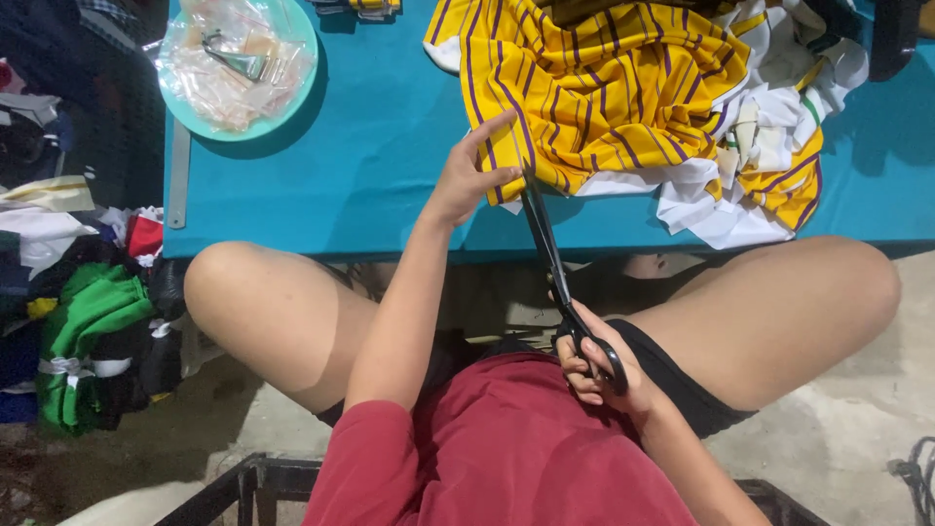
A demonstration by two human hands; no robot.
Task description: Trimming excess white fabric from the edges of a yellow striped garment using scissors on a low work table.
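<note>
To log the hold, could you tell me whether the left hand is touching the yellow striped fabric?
Touching: the head view shows the left hand with its fingers pressed on the yellow striped fabric at its lower edge.

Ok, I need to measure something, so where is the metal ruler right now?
In the head view, the metal ruler lies at the far left edge of the teal table, just below the round teal plate.
</note>
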